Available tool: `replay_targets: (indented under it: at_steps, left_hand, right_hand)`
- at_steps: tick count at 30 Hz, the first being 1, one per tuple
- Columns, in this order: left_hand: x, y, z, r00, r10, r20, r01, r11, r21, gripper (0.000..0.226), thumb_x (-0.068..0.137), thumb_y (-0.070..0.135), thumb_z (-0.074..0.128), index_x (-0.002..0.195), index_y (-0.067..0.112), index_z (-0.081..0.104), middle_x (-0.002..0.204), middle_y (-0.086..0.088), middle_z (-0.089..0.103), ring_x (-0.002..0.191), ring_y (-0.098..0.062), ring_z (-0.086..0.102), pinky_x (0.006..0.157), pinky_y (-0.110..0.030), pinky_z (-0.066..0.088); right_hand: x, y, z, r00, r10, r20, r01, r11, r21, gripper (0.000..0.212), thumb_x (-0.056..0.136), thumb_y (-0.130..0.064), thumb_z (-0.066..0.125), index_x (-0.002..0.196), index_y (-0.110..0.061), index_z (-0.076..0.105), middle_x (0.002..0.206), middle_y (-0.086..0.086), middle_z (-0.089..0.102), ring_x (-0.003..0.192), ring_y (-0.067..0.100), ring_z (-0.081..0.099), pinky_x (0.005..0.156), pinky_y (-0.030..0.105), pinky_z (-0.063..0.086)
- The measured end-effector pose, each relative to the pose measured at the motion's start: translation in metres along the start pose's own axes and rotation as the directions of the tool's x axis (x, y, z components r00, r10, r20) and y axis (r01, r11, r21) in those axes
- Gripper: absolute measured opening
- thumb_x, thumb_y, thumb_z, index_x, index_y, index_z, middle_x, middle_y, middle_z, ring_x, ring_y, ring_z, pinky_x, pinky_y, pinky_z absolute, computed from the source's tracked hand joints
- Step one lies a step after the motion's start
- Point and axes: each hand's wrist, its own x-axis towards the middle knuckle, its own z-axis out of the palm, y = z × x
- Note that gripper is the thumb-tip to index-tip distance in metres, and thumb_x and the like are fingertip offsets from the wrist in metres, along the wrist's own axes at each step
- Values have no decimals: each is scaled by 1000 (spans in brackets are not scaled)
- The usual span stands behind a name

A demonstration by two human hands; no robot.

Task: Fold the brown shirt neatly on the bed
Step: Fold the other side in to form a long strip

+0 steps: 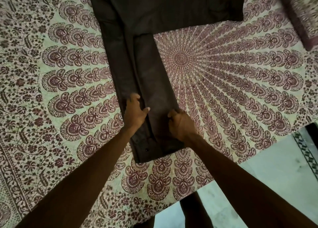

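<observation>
One brown shirt (pixel 146 76), laid flat on the bed (pixel 232 76), folded lengthwise into a long narrow strip running from the near edge toward the top of the view. One sleeve (pixel 189 9) stretched out to the right from the far end of the strip, lying flat and uncovered; the other sleeve (pixel 146 55) folded down along the body, on top of it. Small dark button (pixel 146 150) visible near the closest hem.

Left hand (pixel 136 112) resting on the strip's left side, fingers curled over a lengthwise fold, thumb pointing right across the cloth; pinching or merely pressing, cannot tell. Right hand (pixel 180 124) at the strip's right edge, fingers curled closed around the cloth there. Both bare forearms reaching in from below.

Under all this, a cream bedspread printed with a maroon mandala, its centre just right of the shirt. Matching patterned cushion or pillow (pixel 302 15) at the upper right corner, well apart. Pale floor (pixel 266 176) showing past the bed's near right edge.
</observation>
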Motion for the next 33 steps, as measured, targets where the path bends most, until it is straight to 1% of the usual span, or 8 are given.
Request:
replay_targets:
  at_steps: [3,7,11,14,18,22,27,33]
  left_hand:
    - [30,7,-12,960,263,97,-280,893,352,67,74,27,79,131,22,45,131,-10,43,115,-33,51,94,-45,48]
    - [79,22,-26,918,266,293,-389,740,548,25,89,41,59,108,25,66,119,-4,56,114,-27,51,95,-38,40]
    - [143,52,-46,945,312,98,-318,805,501,16,92,32,55,99,21,64,101,-4,63,103,-28,55,85,-39,42]
    - [205,77,-60,954,299,-36,-237,821,519,27,87,30,60,112,20,58,112,-6,60,108,-30,55,88,-42,44]
    - [252,87,-67,980,197,12,-162,770,617,44,89,33,59,129,20,48,129,-6,47,120,-29,47,96,-44,40]
    - [260,79,-63,990,140,13,-111,719,686,49,91,32,57,135,20,40,136,-5,43,123,-28,46,99,-44,39]
    - [261,78,-59,988,145,-44,-85,768,634,42,93,30,50,133,19,41,133,-5,46,120,-29,48,97,-44,40]
    - [263,89,-65,994,77,-79,-12,787,617,41,91,19,52,131,18,46,126,-8,55,114,-33,55,92,-44,45]
  right_hand:
    - [44,-9,-16,997,-34,65,28,996,86,29,95,-21,51,122,-14,58,115,12,61,90,28,63,80,37,55]
    - [123,-18,-43,995,-9,101,-3,993,114,23,95,-23,51,112,-15,64,109,11,66,91,29,66,84,42,55]
    - [203,-21,-83,999,-40,-13,40,998,47,15,92,-21,57,105,-15,61,100,6,65,90,25,65,81,40,56]
    - [261,-24,-112,988,-121,-94,107,984,-145,41,87,-22,64,125,-17,50,122,7,56,109,26,56,89,41,53]
    - [319,-28,-134,959,-226,-174,127,885,-449,69,77,-21,73,136,-15,38,137,12,43,124,32,42,100,44,42]
    - [359,-13,-149,975,-116,-188,-11,825,-565,79,81,-29,69,145,-15,25,149,18,30,138,38,29,110,51,32]
    - [373,16,-161,970,-132,-203,-43,730,-682,53,93,-24,46,142,-7,34,136,18,47,124,38,47,102,48,39]
    - [357,29,-163,956,-240,-168,68,739,-670,40,91,-10,42,129,-6,51,122,14,60,104,32,61,88,40,47]
